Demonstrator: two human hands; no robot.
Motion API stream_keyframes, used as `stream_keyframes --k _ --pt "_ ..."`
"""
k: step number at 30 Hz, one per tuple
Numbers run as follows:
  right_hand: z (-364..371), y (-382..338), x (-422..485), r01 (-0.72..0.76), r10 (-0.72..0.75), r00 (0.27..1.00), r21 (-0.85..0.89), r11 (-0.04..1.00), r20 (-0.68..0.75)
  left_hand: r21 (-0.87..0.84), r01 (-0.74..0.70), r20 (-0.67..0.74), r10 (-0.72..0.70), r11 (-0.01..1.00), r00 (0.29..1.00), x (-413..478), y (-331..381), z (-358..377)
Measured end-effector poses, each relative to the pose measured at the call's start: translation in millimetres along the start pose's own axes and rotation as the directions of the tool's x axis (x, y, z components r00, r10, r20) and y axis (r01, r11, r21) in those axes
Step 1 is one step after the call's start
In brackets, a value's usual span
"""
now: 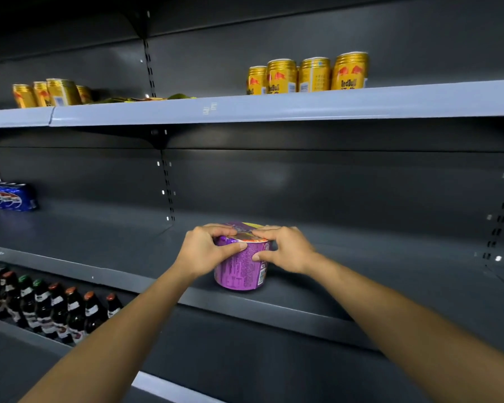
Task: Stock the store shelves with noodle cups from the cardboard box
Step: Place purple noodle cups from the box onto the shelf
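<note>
Together the left hand and the right hand clasp a round purple noodle cup with a printed foil lid, one hand on each side. The fingers of both curl over the far rim of the lid, and the thumbs press on the near rim and wall. The cup stands upright on a dark grey metal shelf, close to its front edge and just right of the slotted upright in the back panel. Far to the left on the same shelf, well apart from the cup, sits a pack of blue cola cans. One level up, a pale grey shelf carries gold drink cans in a group at the right and another at the left. Below and to the left, dark glass bottles with red and green caps stand in rows.
</note>
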State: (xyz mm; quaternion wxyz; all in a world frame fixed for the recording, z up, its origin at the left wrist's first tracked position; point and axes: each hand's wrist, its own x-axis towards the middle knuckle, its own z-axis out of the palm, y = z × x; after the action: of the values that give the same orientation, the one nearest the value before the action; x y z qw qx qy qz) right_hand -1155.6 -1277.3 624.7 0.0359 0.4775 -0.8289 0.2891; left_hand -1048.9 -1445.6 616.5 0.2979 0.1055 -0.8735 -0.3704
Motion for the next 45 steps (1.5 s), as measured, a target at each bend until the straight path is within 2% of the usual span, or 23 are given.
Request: stream_keyframes --k 15,23,27,30,34,38,41,43,45 --pt "59.6 11.5 73.1 -0.029 0.027 1.000 -0.105 0.994 -0.014 0.018 0.008 0.122 -0.010 1.000 0.992 55.4 -80.3 -12.9" --pt "75.5 16.6 106.6 -0.037 0.041 0.999 -0.185 0.982 0.015 0.147 -0.027 0.138 0.006 0.989 0.990 77.7 -106.4 -17.0" --pt "75.4 21.9 118.3 -0.015 0.030 0.997 -0.199 0.980 0.072 0.114 -0.005 0.146 -0.011 0.993 0.989 84.2 -115.2 -21.4" --pt "72.3 31.0 125.2 -0.044 0.080 0.987 -0.244 0.969 0.139 0.073 0.040 0.160 -0.052 0.997 0.986 88.1 -116.6 -23.9" --pt "64.9 30.4 125.3 -0.031 0.040 0.998 -0.153 0.988 0.057 0.074 0.108 0.087 -0.115 0.991 0.990 96.8 -119.8 -23.7" --pt "53.1 29.7 118.2 0.001 -0.001 1.000 -0.136 0.991 0.003 0.102 0.155 0.128 -0.168 0.983 0.977 106.1 -124.8 -27.5" --pt "48.6 31.9 115.9 0.059 -0.062 0.998 -0.124 0.991 -0.021 0.251 0.210 -0.024 -0.211 0.945 0.977 117.5 -131.9 -28.3" --pt "45.3 31.6 116.9 0.082 -0.083 0.997 -0.057 0.995 0.000 0.332 0.210 -0.130 -0.176 0.919 0.976 120.4 -132.0 -24.9" --pt "42.0 31.4 120.9 0.099 -0.099 0.995 -0.021 0.995 0.010 0.342 0.122 -0.148 -0.075 0.932 0.986 119.0 -125.9 -19.7"
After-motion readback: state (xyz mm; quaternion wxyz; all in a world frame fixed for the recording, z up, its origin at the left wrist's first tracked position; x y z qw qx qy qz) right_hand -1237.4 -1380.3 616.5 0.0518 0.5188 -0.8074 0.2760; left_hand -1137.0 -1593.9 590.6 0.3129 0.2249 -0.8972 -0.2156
